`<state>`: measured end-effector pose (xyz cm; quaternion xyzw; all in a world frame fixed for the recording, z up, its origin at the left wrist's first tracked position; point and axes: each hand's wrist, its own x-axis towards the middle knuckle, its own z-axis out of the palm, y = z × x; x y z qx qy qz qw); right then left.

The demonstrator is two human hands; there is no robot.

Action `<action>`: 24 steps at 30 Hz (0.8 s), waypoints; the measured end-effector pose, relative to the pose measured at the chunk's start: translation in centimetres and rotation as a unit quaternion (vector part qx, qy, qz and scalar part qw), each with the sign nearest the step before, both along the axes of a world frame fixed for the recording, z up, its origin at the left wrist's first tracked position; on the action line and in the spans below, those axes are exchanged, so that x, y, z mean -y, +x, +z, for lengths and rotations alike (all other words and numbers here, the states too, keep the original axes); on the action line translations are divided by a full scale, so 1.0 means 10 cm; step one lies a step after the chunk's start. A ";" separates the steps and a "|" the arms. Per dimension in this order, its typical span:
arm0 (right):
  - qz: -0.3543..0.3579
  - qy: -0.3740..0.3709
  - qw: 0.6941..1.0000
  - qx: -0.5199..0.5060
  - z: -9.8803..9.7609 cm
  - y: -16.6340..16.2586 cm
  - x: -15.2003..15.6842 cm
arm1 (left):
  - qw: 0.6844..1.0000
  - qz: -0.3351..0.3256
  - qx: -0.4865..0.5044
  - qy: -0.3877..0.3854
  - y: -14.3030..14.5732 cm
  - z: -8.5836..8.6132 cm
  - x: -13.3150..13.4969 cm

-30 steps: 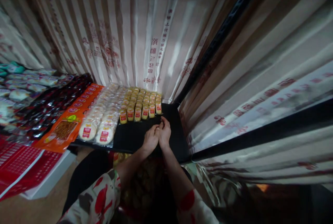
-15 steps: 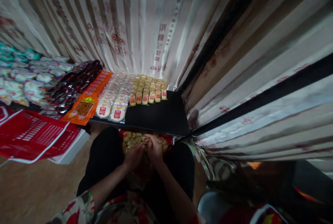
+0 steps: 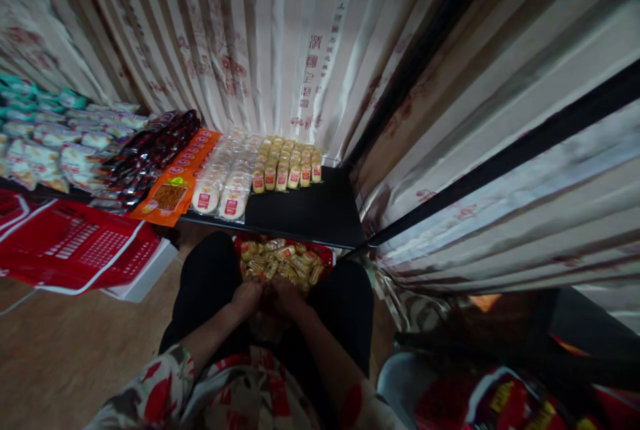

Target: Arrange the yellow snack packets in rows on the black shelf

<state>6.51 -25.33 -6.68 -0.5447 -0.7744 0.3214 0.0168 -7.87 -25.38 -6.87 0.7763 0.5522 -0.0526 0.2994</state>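
My left hand and my right hand are close together at the near side of an open red bag between my knees. Many small yellow-wrapped snacks fill the bag. Both hands have curled, closed fingers, and dimness hides whatever lies between them. Beyond the bag, rows of similar yellow-wrapped snacks stand on a black shelf. Left of them are rows of round white crackers in clear packets.
An orange snack packet, dark red packets and white packets line the shelf leftward. A red bag with white edging hangs at the left. Pleated curtains and a black bar bound the back and right.
Both hands have drawn back toward my body from over the middle of the bag, uncovering more of the yellow snacks. The view has shifted slightly.
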 end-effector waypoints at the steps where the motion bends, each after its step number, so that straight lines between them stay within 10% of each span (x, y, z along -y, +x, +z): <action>1: 0.000 0.000 1.000 0.002 0.01 -0.01 0.00 | 1.000 0.002 -0.003 0.004 0.00 -0.01 0.00; 14: -0.099 0.027 0.994 -0.033 -0.07 0.07 -0.04 | 0.999 0.035 0.010 0.027 0.01 0.04 -0.04; 24: 0.023 -0.012 1.000 -0.006 -0.03 0.04 0.07 | 0.999 0.037 -0.030 -0.014 0.00 0.01 0.02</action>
